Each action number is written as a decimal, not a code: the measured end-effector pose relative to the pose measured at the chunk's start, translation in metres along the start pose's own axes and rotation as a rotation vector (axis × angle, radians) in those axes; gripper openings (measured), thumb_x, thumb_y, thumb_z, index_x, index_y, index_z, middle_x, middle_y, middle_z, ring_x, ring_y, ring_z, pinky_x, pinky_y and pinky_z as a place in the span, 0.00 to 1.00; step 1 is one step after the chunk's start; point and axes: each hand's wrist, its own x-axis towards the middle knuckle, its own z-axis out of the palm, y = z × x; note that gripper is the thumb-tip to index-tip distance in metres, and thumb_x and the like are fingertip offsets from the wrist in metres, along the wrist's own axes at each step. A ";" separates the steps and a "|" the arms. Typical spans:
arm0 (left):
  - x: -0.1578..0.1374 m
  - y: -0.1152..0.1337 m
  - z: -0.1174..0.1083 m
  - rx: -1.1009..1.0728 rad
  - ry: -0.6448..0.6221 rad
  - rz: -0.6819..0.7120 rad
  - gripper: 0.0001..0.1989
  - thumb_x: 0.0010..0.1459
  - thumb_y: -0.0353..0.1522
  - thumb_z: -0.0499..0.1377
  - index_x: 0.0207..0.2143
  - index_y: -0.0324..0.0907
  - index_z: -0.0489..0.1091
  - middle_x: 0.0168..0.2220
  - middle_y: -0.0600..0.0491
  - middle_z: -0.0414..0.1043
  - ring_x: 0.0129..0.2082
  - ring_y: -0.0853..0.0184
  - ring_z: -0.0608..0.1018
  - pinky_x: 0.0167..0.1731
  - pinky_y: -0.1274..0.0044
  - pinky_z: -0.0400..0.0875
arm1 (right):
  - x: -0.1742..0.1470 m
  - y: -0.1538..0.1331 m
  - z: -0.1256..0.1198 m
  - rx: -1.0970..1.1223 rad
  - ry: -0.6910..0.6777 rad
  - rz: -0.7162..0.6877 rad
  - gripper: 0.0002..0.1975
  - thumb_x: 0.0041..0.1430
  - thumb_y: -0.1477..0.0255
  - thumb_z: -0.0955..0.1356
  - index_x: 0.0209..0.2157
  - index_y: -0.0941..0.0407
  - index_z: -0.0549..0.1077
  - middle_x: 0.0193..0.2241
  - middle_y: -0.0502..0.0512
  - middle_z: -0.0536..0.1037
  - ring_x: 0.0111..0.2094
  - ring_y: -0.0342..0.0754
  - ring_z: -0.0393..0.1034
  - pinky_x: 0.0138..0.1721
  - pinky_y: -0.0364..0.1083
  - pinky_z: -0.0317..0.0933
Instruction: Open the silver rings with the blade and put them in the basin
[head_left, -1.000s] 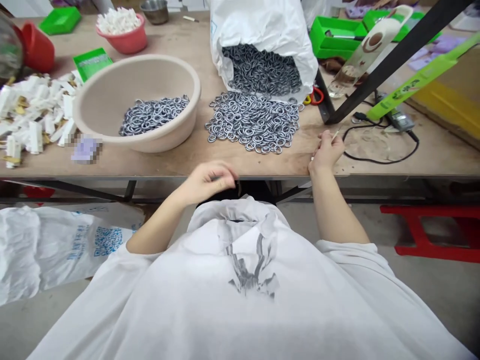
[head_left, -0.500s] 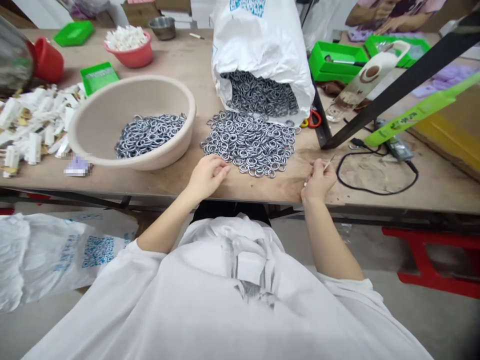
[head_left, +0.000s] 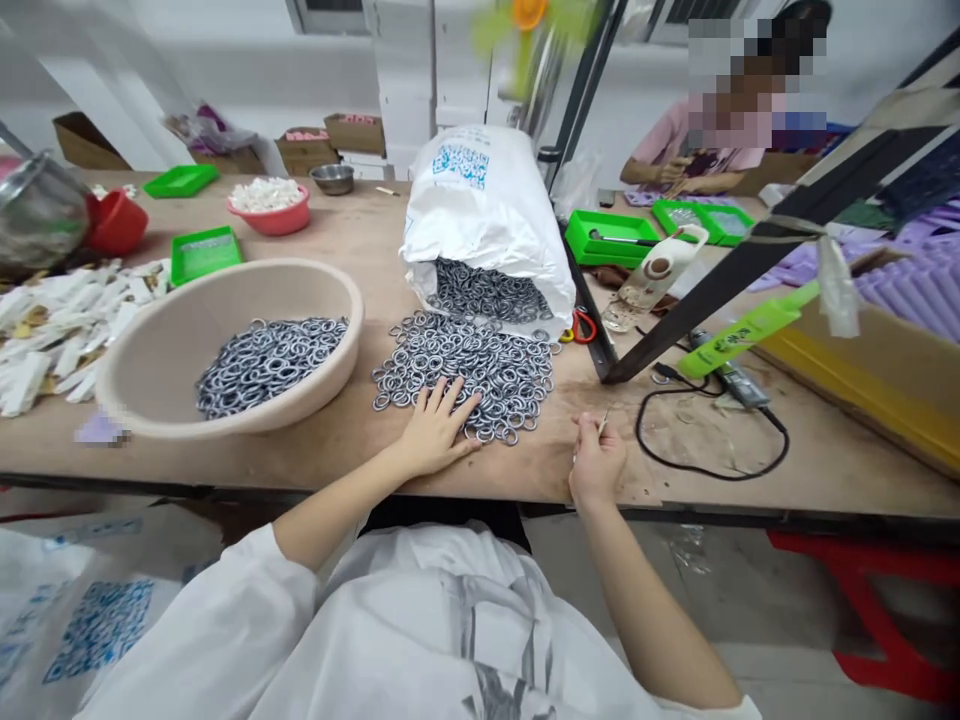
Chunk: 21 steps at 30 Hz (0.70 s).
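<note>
My left hand (head_left: 439,432) lies with its fingers spread over the near edge of a pile of grey metal rings (head_left: 495,370) on the table. At the pile's right, my right hand (head_left: 598,462) rests near the table edge, fingers closed round a thin pale stick (head_left: 602,424) with a fine tip. More rings show in the mouth of a white sack (head_left: 480,235) lying behind the pile. To the left, a large beige basin (head_left: 161,345) holds another heap of the same rings (head_left: 274,362).
White plastic pieces (head_left: 45,330) lie heaped at far left. A slanted black metal post (head_left: 697,270) stands right of the sack. A black cable (head_left: 701,474), a green tube-shaped item (head_left: 739,335) and a yellow-sided box (head_left: 847,390) are at right. Across the table sits a person (head_left: 679,150).
The camera view has tilted up, so more of the room shows. My left hand has opened and moved onto the rings. My right hand still holds the stick.
</note>
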 end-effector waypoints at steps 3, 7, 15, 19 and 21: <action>-0.001 0.001 0.004 0.000 0.024 0.012 0.33 0.65 0.49 0.50 0.69 0.50 0.54 0.73 0.43 0.45 0.71 0.43 0.48 0.65 0.47 0.48 | -0.005 -0.006 0.003 0.005 0.059 0.002 0.19 0.58 0.52 0.67 0.28 0.55 0.69 0.21 0.47 0.67 0.25 0.44 0.62 0.28 0.44 0.56; -0.001 -0.004 0.003 0.009 0.071 0.032 0.30 0.65 0.47 0.52 0.66 0.47 0.60 0.71 0.43 0.52 0.70 0.43 0.55 0.64 0.47 0.52 | -0.008 -0.015 0.007 -0.020 0.029 -0.008 0.18 0.58 0.55 0.68 0.24 0.54 0.67 0.22 0.48 0.67 0.27 0.44 0.60 0.30 0.44 0.56; 0.002 -0.023 0.009 -0.136 0.293 0.162 0.14 0.64 0.38 0.58 0.49 0.46 0.77 0.57 0.46 0.73 0.59 0.52 0.71 0.58 0.57 0.66 | -0.006 -0.011 0.008 -0.156 -0.027 0.002 0.20 0.59 0.54 0.67 0.23 0.54 0.65 0.20 0.46 0.62 0.26 0.43 0.56 0.30 0.43 0.52; 0.003 -0.025 0.009 -0.239 0.364 0.182 0.10 0.64 0.37 0.59 0.43 0.47 0.78 0.51 0.49 0.77 0.54 0.55 0.73 0.55 0.58 0.66 | -0.005 -0.009 0.008 -0.203 -0.028 -0.013 0.20 0.59 0.54 0.66 0.23 0.55 0.65 0.20 0.46 0.60 0.25 0.43 0.55 0.29 0.43 0.50; 0.003 -0.024 0.008 -0.271 0.368 0.181 0.08 0.62 0.35 0.60 0.42 0.48 0.78 0.49 0.50 0.78 0.51 0.56 0.74 0.54 0.59 0.66 | -0.004 -0.009 0.008 -0.224 -0.036 -0.027 0.20 0.58 0.54 0.66 0.22 0.55 0.64 0.19 0.45 0.59 0.25 0.43 0.54 0.28 0.43 0.49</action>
